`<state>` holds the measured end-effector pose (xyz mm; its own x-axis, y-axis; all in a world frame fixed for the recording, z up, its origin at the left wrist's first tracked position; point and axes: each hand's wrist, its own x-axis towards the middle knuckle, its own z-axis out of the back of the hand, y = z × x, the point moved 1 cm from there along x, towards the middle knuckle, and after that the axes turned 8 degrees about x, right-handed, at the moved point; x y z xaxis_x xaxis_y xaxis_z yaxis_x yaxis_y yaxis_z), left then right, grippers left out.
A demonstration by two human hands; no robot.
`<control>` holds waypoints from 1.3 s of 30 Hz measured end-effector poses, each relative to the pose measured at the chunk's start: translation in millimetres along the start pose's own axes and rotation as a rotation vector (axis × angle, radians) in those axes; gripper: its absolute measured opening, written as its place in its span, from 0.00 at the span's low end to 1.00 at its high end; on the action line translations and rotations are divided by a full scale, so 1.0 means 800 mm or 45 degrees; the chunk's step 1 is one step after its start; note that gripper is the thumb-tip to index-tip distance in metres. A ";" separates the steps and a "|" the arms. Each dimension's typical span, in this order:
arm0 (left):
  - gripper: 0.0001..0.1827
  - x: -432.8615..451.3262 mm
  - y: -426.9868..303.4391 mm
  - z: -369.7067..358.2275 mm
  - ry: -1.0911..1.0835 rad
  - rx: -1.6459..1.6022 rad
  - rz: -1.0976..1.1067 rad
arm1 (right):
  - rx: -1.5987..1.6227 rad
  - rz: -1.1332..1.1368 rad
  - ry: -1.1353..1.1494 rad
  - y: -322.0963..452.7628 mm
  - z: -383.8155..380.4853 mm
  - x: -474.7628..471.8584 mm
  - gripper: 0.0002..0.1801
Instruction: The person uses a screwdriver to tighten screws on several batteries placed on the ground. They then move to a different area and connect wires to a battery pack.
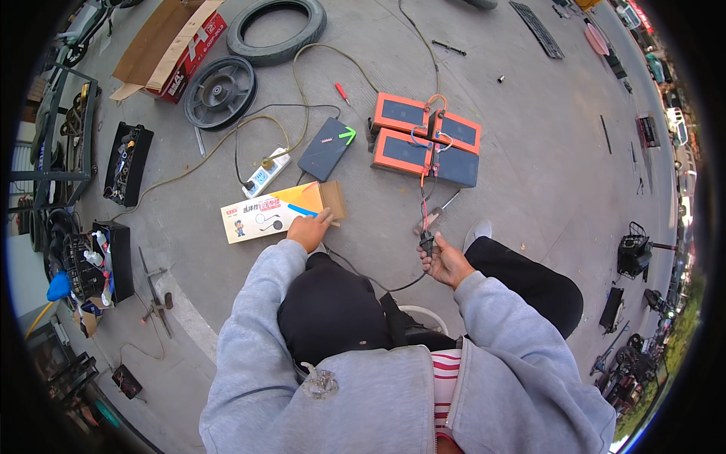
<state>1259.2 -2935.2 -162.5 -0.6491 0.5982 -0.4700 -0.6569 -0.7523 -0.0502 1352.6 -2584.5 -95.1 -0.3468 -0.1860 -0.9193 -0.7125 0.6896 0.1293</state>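
Note:
My right hand (445, 262) grips a black plug connector (426, 243) between thumb and fingers. Red and black leads run from it up to several wired-together orange and black battery blocks (401, 152) on the ground. From its lower end a black cable (391, 288) loops left under my knee. My left hand (310, 230) is on the near edge of a yellow and white cardboard box (272, 211), beside its open flap; its thumb is hidden. Beyond the box lie a black battery charger (325, 150) with a green arrow mark and a white power strip (266, 173) with plugs in it.
A screwdriver (435, 218) lies beside the connector; a red-handled one (341, 91) lies beyond the charger. A tyre (241, 48), a wheel rim (198, 108) and a large open carton (180, 65) stand farther off. Tool bins (143, 164) are at left, motorcycle parts (629, 249) at right.

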 end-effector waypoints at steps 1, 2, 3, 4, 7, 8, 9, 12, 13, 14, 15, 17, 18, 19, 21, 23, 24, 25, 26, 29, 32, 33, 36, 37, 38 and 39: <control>0.30 0.003 0.001 -0.005 0.064 0.089 -0.031 | -0.004 -0.002 -0.029 -0.001 -0.001 0.003 0.28; 0.26 0.007 0.002 -0.009 0.054 0.090 -0.008 | -0.002 -0.024 -0.029 -0.001 -0.001 0.005 0.29; 0.22 0.011 0.004 -0.015 0.076 0.118 0.023 | -0.013 -0.017 -0.026 0.000 -0.001 0.007 0.29; 0.19 0.013 0.005 -0.023 0.102 0.147 0.054 | -0.016 -0.036 0.003 -0.002 -0.001 0.010 0.30; 0.10 -0.003 0.023 -0.058 0.062 0.214 0.427 | 0.001 -0.058 0.043 -0.007 -0.002 0.016 0.30; 0.11 -0.012 0.035 -0.072 0.138 0.144 0.565 | 0.007 -0.055 0.057 -0.009 -0.004 0.017 0.30; 0.11 -0.027 0.049 -0.085 0.236 0.032 0.677 | 0.026 -0.050 0.068 -0.011 -0.005 0.018 0.30; 0.15 -0.083 0.086 -0.102 0.470 -0.209 0.962 | 0.070 0.000 0.120 -0.013 -0.011 0.021 0.28; 0.17 -0.103 0.096 -0.097 0.553 -0.300 1.002 | 0.082 0.023 0.144 -0.014 -0.013 0.022 0.27; 0.19 -0.116 0.113 -0.083 0.670 -0.298 0.825 | 0.107 0.036 0.176 -0.016 -0.014 0.023 0.26; 0.20 -0.127 0.128 -0.060 0.457 -0.390 0.885 | 0.083 0.062 0.179 -0.018 -0.016 0.024 0.26; 0.22 -0.149 0.150 0.002 0.016 -0.551 0.977 | 0.077 0.108 0.154 -0.023 -0.018 0.025 0.26; 0.22 -0.161 0.161 0.041 -0.199 -0.628 1.039 | 0.067 0.136 0.125 -0.024 -0.019 0.024 0.27; 0.23 -0.175 0.166 0.081 -0.457 -0.715 1.081 | -0.043 0.211 0.083 -0.022 -0.020 0.023 0.27; 0.19 -0.208 0.160 0.160 -0.962 -0.913 1.042 | -0.228 0.351 -0.038 -0.012 -0.020 0.015 0.28; 0.17 -0.239 0.135 0.235 -1.146 -0.918 1.009 | -0.735 0.680 -0.230 0.014 -0.020 0.002 0.32; 0.16 -0.254 0.117 0.269 -1.235 -0.974 1.001 | -1.026 0.874 -0.366 0.027 -0.020 -0.006 0.33; 0.15 -0.264 0.092 0.300 -1.337 -0.997 0.926 | -1.304 1.047 -0.557 0.040 -0.020 -0.014 0.33; 0.14 -0.273 0.065 0.328 -1.378 -0.990 0.885 | -1.434 1.086 -0.595 0.047 -0.019 -0.020 0.34; 0.13 -0.283 -0.031 0.391 -1.446 -0.999 0.698 | -1.617 1.140 -0.722 0.064 -0.009 -0.023 0.33; 0.11 -0.264 -0.136 0.421 -1.323 -1.121 0.434 | -1.217 0.971 -0.483 0.069 0.005 0.000 0.28; 0.11 -0.253 -0.167 0.424 -1.222 -1.248 0.345 | -0.937 0.747 -0.352 0.066 0.011 0.010 0.26; 0.13 -0.204 -0.244 0.415 -0.953 -1.735 0.166 | -0.520 0.471 -0.131 0.052 0.027 0.024 0.22; 0.14 -0.183 -0.263 0.405 -0.865 -1.820 0.160 | -0.462 0.425 -0.148 0.045 0.030 0.026 0.21; 0.14 -0.158 -0.280 0.392 -0.796 -1.874 0.174 | -0.425 0.456 -0.102 0.042 0.029 0.026 0.21; 0.15 -0.134 -0.294 0.376 -0.689 -1.930 0.241 | -0.408 0.470 -0.113 0.037 0.028 0.025 0.20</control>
<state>1368.0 -2739.4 165.2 -0.9398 0.2456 -0.2377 0.1928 -0.1935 -0.9620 1338.3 -2552.2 -117.6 -0.5680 0.1005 -0.8169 -0.7084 0.4457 0.5473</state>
